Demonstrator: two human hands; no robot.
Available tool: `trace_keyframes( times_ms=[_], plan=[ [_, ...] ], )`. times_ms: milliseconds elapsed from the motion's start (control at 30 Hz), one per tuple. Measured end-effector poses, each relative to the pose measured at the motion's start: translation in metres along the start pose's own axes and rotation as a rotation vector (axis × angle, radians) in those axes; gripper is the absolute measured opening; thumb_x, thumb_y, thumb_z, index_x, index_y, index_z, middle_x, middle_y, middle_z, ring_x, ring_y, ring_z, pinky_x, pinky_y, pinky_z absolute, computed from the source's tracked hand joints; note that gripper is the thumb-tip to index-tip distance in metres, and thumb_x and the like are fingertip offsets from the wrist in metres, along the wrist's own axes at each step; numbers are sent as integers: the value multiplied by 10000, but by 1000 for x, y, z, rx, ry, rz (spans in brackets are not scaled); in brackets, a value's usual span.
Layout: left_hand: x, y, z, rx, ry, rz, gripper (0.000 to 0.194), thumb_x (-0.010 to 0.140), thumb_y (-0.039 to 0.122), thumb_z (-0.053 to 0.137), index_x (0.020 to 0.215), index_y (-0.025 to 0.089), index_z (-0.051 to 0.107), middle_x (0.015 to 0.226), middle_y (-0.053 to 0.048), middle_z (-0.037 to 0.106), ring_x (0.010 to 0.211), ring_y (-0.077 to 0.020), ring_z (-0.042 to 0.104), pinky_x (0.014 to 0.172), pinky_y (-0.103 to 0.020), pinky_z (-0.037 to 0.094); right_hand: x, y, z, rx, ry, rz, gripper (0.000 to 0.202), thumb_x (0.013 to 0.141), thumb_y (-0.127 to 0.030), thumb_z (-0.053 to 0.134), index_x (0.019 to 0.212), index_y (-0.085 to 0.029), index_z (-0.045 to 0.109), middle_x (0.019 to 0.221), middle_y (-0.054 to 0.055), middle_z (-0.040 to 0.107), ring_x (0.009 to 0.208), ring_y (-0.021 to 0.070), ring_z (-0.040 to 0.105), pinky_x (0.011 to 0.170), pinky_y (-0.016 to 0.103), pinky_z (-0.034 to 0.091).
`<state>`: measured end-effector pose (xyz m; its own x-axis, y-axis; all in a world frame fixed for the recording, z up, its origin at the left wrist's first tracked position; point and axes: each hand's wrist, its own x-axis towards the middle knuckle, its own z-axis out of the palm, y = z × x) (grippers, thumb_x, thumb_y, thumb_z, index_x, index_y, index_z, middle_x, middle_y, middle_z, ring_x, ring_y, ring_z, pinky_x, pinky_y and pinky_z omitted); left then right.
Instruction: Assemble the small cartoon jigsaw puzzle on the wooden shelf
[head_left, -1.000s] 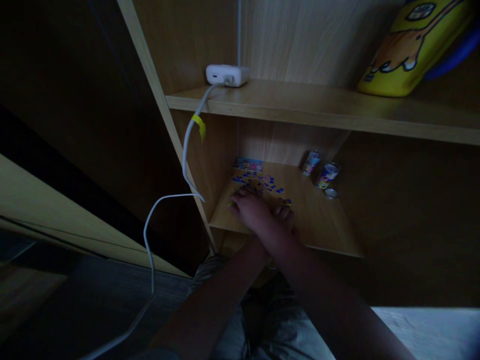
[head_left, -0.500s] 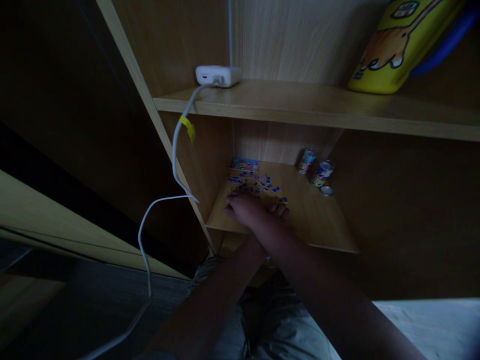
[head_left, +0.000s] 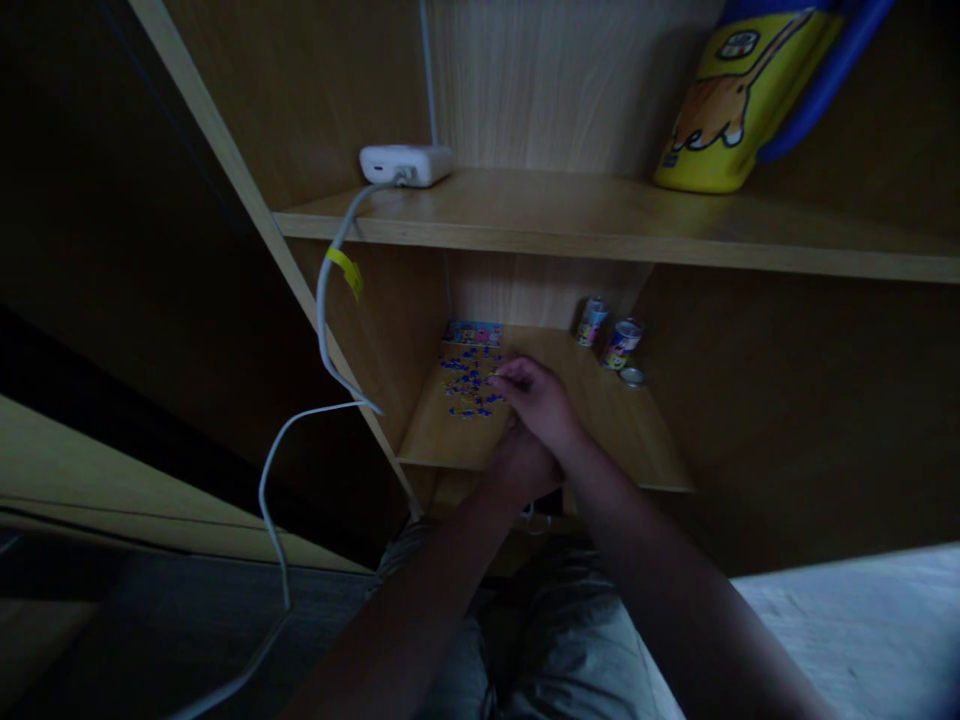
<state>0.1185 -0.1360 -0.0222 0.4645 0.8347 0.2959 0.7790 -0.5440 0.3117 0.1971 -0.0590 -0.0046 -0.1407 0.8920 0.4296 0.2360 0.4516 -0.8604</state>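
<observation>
Wooden cabinet, cut off above and at right; interior dim, right side nearly black. Trousered legs below, running out of view at the bottom. Yellow and blue bottle on the upper shelf, top cropped away. Pale cable runs from a white block on the same shelf down past the lower left edge; yellow tag on it.

Right hand over the lower shelf, fingers curled, thumb and index drawn together at the edge of the puzzle pieces; whether a piece is pinched there, too dark to tell. Left hand lies beneath the right wrist, fingers mostly hidden; cannot tell if closed or holding anything.

Picture strip at the back left, print unreadable. Two small cans at back right, round metal lid just beside the nearer. Pieces scattered in front of the strip, blue and yellow, single outlines blurred, some possibly behind the right fingers.
</observation>
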Motion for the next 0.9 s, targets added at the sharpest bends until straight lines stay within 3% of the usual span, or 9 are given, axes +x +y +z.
trace_keyframes(
  times_ms=[67,167,267,600,900],
  plan=[
    [-2,-1,1,17,14,13,341,1003,336,727,1313,196,754,1326,-144,756,1247,-343,699,1178,-535,536,-3,23,-40,6,109,75,395,921,-632,792,977,-241,788,971,64,837,878,234,758,855,366,611],
    [-2,0,2,36,44,-5,401,1052,348,636,1402,160,696,1405,-178,711,1283,-343,688,1170,-537,531,-14,59,-91,-108,100,181,413,874,-643,792,935,-235,812,972,83,857,893,266,775,907,428,614],
    [-2,0,3,34,34,-9,393,1056,334,622,1408,174,690,1423,-175,703,1326,-343,673,1188,-533,517,-25,78,-113,-167,81,198,391,911,-613,746,992,-243,842,1045,83,874,958,279,796,968,454,607],
    [-1,-1,6,5,64,-16,430,1011,271,660,1427,167,690,1431,-195,675,1350,-370,630,1206,-559,518,-28,72,-107,-229,-46,195,177,953,-363,722,976,-272,872,1041,61,891,972,274,837,935,413,654],
    [-1,1,4,44,44,-19,439,1037,295,635,1449,149,675,1433,-189,682,1328,-353,648,1207,-529,515,-29,77,-108,-280,-89,156,186,996,-331,686,1024,-263,856,1082,61,885,1010,271,831,974,429,642]
  ],
)
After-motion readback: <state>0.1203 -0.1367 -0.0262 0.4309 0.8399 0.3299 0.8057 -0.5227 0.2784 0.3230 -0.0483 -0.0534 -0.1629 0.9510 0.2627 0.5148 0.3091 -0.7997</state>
